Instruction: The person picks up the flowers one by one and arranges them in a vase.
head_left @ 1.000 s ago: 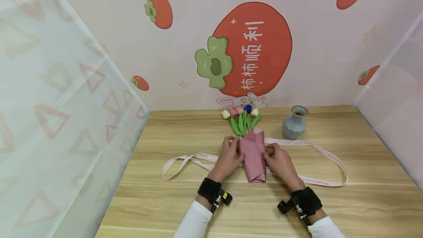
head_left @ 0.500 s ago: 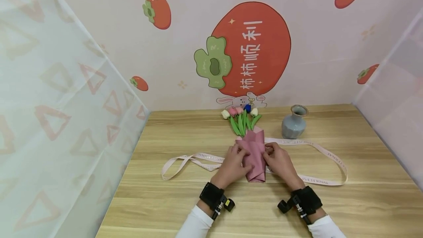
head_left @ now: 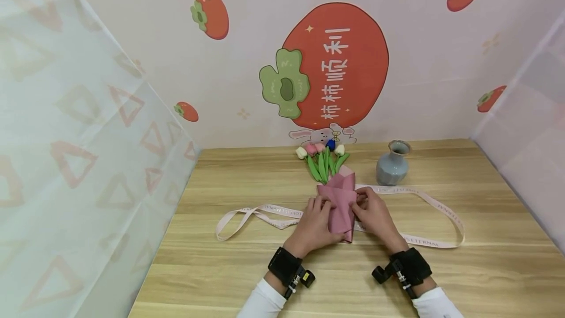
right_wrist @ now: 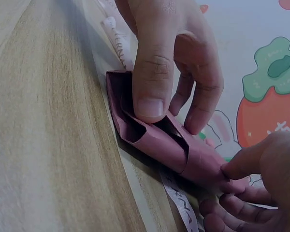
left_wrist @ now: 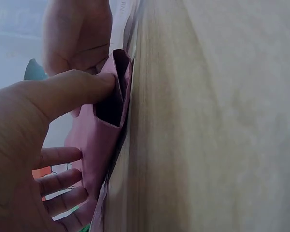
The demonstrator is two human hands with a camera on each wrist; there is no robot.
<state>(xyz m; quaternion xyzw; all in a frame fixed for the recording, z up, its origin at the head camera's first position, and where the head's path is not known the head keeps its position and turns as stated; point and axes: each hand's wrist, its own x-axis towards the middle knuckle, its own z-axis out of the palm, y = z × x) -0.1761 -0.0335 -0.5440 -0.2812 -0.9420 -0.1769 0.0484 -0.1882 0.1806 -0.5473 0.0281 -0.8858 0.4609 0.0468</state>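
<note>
A bouquet of tulips (head_left: 311, 149) in pink, white and blue, with green leaves, lies on the wooden table, its stems wrapped in pink wrapping paper (head_left: 341, 205). My left hand (head_left: 314, 225) lies over the wrap's left side. In the left wrist view its extended thumb (left_wrist: 87, 89) presses the folded lower end, and the other fingers spread against the paper. At the wrap's right edge my right hand (head_left: 375, 216) pinches the paper between thumb and fingers, clearer in the right wrist view (right_wrist: 261, 174). A printed pale pink ribbon (head_left: 399, 190) runs beneath the bouquet.
Behind the right hand stands a grey-blue vase (head_left: 392, 168). The ribbon loops out across the table (head_left: 212, 278) on both sides. A backdrop (head_left: 238, 77) printed with persimmons rises at the table's back edge, with pale patterned cloth (head_left: 101, 161) along the left.
My left hand has shifted right and downward from the wrap's left edge onto its front, the thumb now at the lower end. The right hand stays at the right edge.
</note>
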